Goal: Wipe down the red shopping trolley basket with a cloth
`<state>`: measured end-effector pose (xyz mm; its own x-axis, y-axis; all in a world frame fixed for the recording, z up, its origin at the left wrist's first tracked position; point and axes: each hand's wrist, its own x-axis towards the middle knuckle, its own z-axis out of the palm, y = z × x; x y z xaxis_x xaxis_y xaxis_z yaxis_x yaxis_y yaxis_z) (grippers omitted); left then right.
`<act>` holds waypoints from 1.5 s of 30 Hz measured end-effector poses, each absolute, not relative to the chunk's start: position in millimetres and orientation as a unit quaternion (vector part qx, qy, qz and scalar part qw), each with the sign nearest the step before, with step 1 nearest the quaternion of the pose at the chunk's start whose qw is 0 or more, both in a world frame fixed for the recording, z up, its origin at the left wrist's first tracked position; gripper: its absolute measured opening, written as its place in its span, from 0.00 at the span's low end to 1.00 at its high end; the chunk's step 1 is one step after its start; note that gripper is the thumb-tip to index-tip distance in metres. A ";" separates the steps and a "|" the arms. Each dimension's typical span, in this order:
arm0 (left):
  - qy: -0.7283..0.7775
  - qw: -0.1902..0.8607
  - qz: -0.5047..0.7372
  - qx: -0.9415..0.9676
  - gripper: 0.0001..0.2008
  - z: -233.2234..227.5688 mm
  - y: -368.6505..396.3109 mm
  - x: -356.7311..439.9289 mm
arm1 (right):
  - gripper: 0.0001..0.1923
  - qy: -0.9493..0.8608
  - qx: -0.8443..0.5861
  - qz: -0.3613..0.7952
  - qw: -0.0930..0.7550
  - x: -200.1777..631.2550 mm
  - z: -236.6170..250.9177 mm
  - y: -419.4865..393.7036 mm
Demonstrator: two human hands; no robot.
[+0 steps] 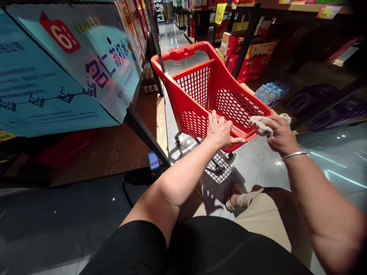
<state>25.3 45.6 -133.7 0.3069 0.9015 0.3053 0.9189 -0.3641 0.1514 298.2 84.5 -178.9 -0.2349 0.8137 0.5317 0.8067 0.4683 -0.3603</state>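
Head view. A red plastic shopping cart [212, 95] is standing on small castor wheels on a glossy grey floor [338, 160] that is mirroring points of ceiling light. The cart's walls are moulded as a lattice of small square holes beneath a smooth, rounded rim, and a thick looped handle is rising at the far end; its shadow is casting a grid pattern on the floor beneath. The left hand [220, 131] is resting on the cart's near rim, palm down, fingers loosely spread with the index finger lying extended along the edge; it is gripping nothing. The right hand [282, 133], wearing a thin silver bangle [294, 155] at the wrist, is pinching a crumpled beige cloth [265, 125] of soft, nubbly texture, its fingers curled closed around the fabric just beside the cart's near right corner, where the cloth is touching the rim. At left, large pale-blue cardboard boxes [71, 68] with printed lettering and a red label are sitting on a wood-toned shelf [114, 145] framed in dark metal. At right, a shrink-wrapped pack of water bottles [271, 93] is lying on a low shelf, with red cartons [254, 61] stacked behind. Below, the person's black top and tan trousers are filling the foreground, one foot in a beige shoe [245, 198] showing on the floor.
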 end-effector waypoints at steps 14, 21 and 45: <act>-0.428 0.019 -0.134 -0.893 0.19 -143.1 42.6 11.3 | 0.25 -0.791 -0.485 -0.004 0.373 216.2 -186.2 10.5; -0.450 0.015 -0.115 -0.886 0.23 -139.0 44.5 0.6 | 0.28 -0.805 -0.494 0.021 0.329 285.2 -177.2 89.0; -0.442 -0.008 -0.103 -0.891 0.14 -128.5 45.1 18.0 | 0.18 -0.493 -0.561 0.126 0.653 205.8 -220.1 29.5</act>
